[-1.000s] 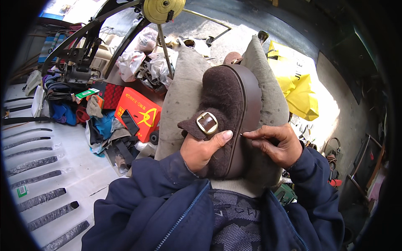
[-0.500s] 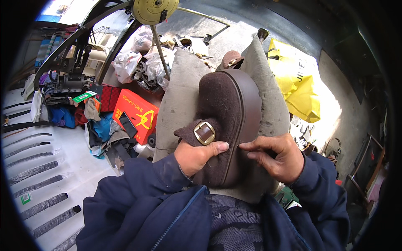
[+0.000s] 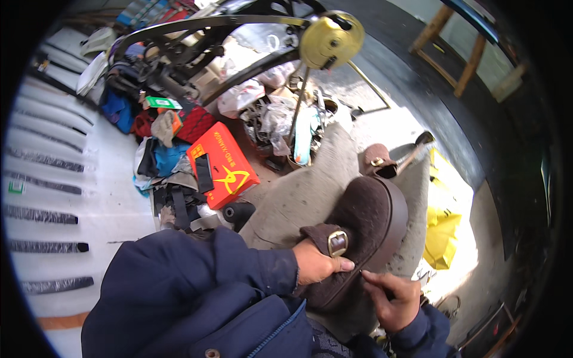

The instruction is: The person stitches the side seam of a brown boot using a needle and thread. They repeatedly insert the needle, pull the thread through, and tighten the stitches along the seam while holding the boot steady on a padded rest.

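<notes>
Found fingers of the left hand (image 3: 313, 262) clamped on a dark-brown fuzzy clog (image 3: 365, 209), with thumb pressed on its upper just below a brass-coloured buckle (image 3: 338, 243) and the remaining fingers tucked from sight behind the buckled strap (image 3: 314, 233). Placed this hand at eight o'clock, taking the clog as dial centre. Logged right hand (image 3: 397, 298) at five o'clock, with thumb and forefinger bent toward each other, tips just beside the edge of the thick brown sole (image 3: 396, 230). Noted a tiny dark tip at the forefinger; too small to identify. Cannot tell whether gripped by those fingers or not.

Located clog on grey cloth (image 3: 292, 206) across the lap, tilted, rounded end toward one o'clock, sole edge toward three. Recorded a second brown shoe (image 3: 377, 154), also buckled, near twelve, just beyond that rounded end.

Surroundings, by dial: at ten, orange-red box (image 3: 224, 161) with flat black piece (image 3: 204, 173) on top; between nine and ten, black roll (image 3: 242, 213) near the box; at nine, well apart, dark strips (image 3: 45, 214) in a row on white sheet (image 3: 122, 203). At eleven, plastic bags (image 3: 240, 98); far out near twelve, gold-coloured disc (image 3: 331, 39). At one, wooden frame (image 3: 471, 65). At three, yellow bag (image 3: 443, 235).
</notes>
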Demonstrator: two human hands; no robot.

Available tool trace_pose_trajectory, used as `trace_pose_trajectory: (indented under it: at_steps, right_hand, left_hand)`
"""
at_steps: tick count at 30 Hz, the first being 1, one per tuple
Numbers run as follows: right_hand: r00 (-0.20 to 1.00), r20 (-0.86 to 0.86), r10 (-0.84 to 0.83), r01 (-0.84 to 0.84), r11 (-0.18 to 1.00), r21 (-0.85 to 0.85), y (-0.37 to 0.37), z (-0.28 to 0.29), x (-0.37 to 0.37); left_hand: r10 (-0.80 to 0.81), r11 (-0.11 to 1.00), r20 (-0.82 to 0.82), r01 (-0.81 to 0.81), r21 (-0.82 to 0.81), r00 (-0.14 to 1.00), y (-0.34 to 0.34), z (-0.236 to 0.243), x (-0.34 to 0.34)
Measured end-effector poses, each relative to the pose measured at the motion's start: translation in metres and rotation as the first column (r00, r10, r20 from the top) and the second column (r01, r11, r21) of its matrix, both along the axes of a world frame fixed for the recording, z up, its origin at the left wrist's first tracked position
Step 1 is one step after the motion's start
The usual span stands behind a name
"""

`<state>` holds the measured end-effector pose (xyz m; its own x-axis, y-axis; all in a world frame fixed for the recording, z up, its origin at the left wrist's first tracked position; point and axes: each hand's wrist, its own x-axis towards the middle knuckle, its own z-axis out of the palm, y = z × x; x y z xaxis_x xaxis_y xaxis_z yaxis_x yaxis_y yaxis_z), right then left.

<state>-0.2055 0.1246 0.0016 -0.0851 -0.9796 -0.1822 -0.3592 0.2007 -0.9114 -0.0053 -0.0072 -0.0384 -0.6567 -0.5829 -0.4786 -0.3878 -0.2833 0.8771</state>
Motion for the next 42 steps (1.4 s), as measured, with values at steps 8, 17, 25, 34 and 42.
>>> trace_pose_trajectory:
  at_steps: [8, 17, 25, 34, 42]
  right_hand:
    - [0.778, 0.583, -0.235, 0.048, 0.947, 0.318, -0.004, -0.02, -0.001]
    - [0.854, 0.48, -0.199, 0.089, 0.966, 0.242, 0.014, -0.03, 0.005]
    - [0.911, 0.387, -0.141, 0.134, 0.99, 0.045, 0.003, -0.021, -0.001]
    - [0.931, 0.328, -0.162, 0.142, 0.986, 0.084, 0.004, -0.021, 0.003]
    - [0.949, 0.295, -0.107, 0.115, 0.993, -0.011, 0.004, -0.021, 0.004]
  left_hand:
    - [-0.105, 0.994, -0.031, 0.106, 0.036, 0.994, 0.002, -0.01, 0.0]
    - [-0.073, 0.986, -0.419, 0.129, 0.108, 0.905, 0.007, -0.008, 0.026]
    - [-0.255, 0.785, -0.214, 0.073, -0.615, 0.943, 0.001, 0.011, 0.052]
    - [0.004, 0.656, -0.035, -0.029, -0.754, 0.999, 0.014, 0.041, 0.063]
    - [0.426, 0.854, -0.742, 0.04, 0.518, 0.517, 0.017, 0.017, 0.065]
